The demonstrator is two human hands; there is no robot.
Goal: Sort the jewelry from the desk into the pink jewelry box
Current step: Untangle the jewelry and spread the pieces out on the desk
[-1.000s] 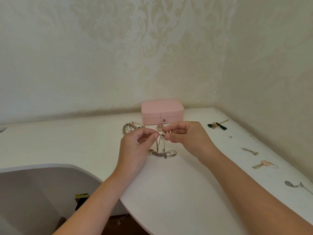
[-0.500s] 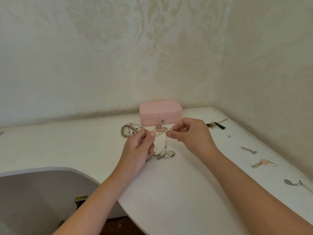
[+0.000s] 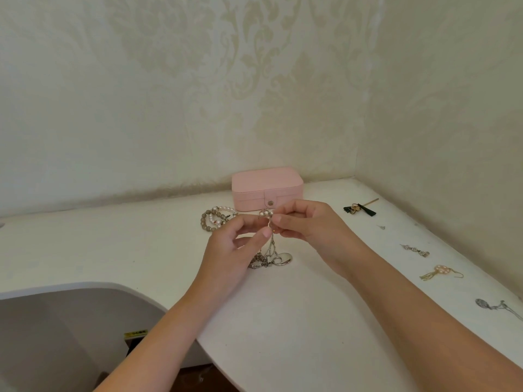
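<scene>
- Left hand [image 3: 232,250] and right hand [image 3: 308,224] both pinch a thin chain [image 3: 270,246], their fingertips almost meeting.
- The closed pink jewelry box [image 3: 267,183] sits just beyond the fingers.

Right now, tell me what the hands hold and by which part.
Left hand and right hand both pinch the silver necklace at its top, by the pearl cluster; its pendant lies on the desk.
</scene>
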